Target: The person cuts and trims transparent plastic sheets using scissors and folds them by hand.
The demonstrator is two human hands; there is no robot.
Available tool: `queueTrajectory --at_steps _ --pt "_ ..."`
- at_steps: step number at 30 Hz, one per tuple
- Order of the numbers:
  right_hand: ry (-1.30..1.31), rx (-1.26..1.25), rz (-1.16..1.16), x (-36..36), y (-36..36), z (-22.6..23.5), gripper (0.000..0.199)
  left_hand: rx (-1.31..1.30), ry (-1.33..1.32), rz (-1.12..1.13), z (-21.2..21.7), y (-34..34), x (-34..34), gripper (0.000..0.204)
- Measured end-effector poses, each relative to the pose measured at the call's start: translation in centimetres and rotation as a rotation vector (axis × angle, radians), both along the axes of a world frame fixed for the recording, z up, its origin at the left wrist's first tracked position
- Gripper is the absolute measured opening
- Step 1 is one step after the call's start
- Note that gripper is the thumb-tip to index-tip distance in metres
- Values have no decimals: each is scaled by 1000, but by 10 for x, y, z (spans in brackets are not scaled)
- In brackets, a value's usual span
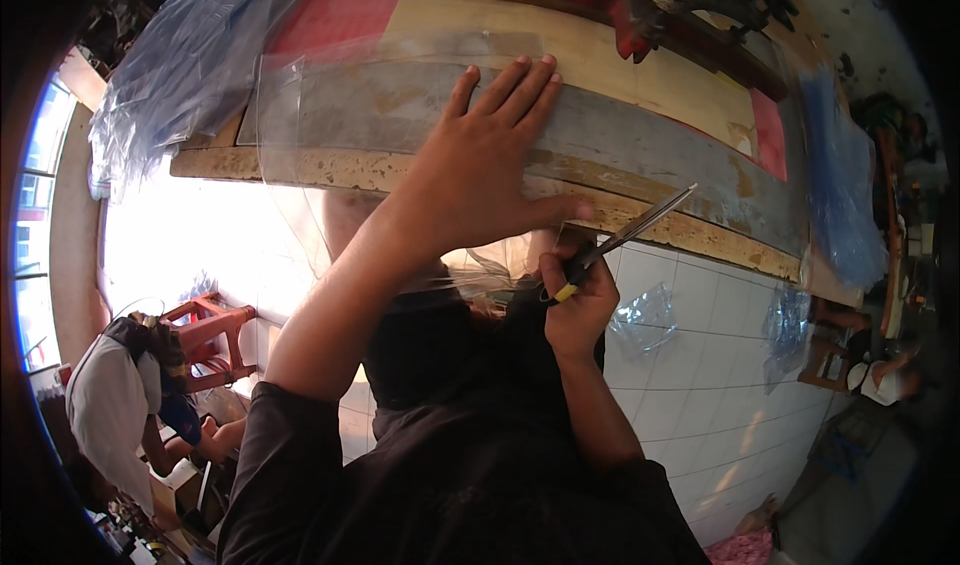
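My left hand (480,160) lies flat with its fingers spread on a clear plastic sheet (310,100) over the grey strip along the bench's near side. Part of the sheet hangs past the worn wooden front edge (375,172) toward my lap. Just right of it, my right hand (582,310) is closed around the dark handle of a pair of scissors (645,223), which has a yellow patch. The blades look nearly together and point up and right, over the bench edge. My left forearm hides some of the sheet.
A heap of clear plastic (190,80) covers the bench's left end; bluish plastic (840,180) hangs at the right. A dark red metal frame (620,25) spans the back. Plastic scraps (645,320) lie on the tiles. A red stool (220,335) and a person (110,390) are at left.
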State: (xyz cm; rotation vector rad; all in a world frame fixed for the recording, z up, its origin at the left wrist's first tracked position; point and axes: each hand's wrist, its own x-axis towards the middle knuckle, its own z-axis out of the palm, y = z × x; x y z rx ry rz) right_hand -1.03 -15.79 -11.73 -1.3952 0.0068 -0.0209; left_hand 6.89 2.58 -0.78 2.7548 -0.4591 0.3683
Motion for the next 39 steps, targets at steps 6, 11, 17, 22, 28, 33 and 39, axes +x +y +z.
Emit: queueTrajectory --at_steps 6,11,17,22,28,33,39 --pt "26 -31 -12 -15 -2 -2 17 -22 -27 -31 -1 -2 -10 113" --pt "149 -22 39 -28 -9 6 15 -42 -57 -29 -4 0 -12 109" --pt "200 91 54 -36 -11 21 15 28 -71 -70 -6 13 -4 74" --pt "231 128 70 -45 -14 31 17 1 -83 -111 -1 17 -10 66" --pt "270 145 86 -51 -21 30 20 -192 -213 38 4 3 -40 65" --pt "304 159 96 -54 -24 41 20 -765 409 -118 23 9 -146 36" --pt "279 191 139 -56 -29 50 20 -1503 1256 -441 -111 -15 -207 65"
